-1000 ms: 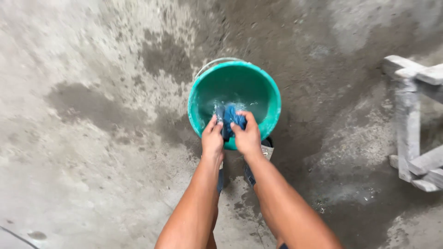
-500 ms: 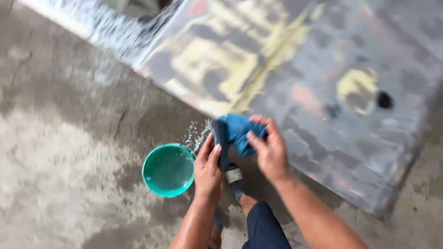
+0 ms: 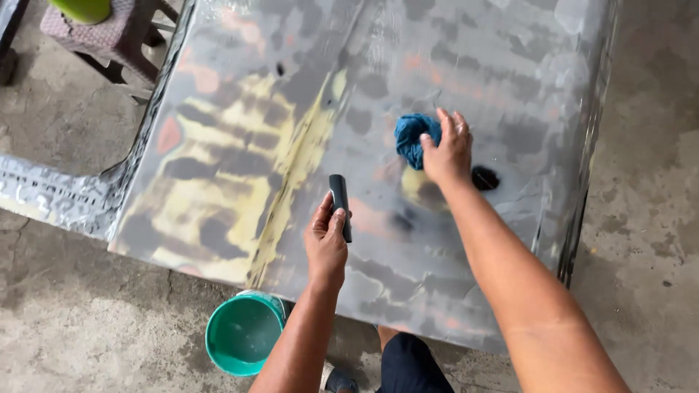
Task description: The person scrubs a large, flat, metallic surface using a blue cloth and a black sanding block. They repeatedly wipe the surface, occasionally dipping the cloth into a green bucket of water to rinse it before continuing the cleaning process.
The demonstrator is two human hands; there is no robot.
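Note:
A large grey metal panel [image 3: 306,131] with yellow and orange filler patches lies in front of me. My right hand [image 3: 445,151] presses a wet blue cloth [image 3: 412,138] onto the panel's right part, next to a dark hole [image 3: 483,177]. My left hand [image 3: 326,240] grips a small black block [image 3: 340,204], held upright just above the panel's middle.
A green bucket [image 3: 243,335] stands on the concrete floor at the panel's near edge, by my leg [image 3: 411,364]. A stool [image 3: 109,36] with a lime-green object on it stands at the far left. A bare metal strip [image 3: 51,193] juts out from the panel's left side.
The view rose from the bucket to the panel. Both hands had held the blue cloth over the bucket; now the right hand alone presses it on the panel and the left holds a black block.

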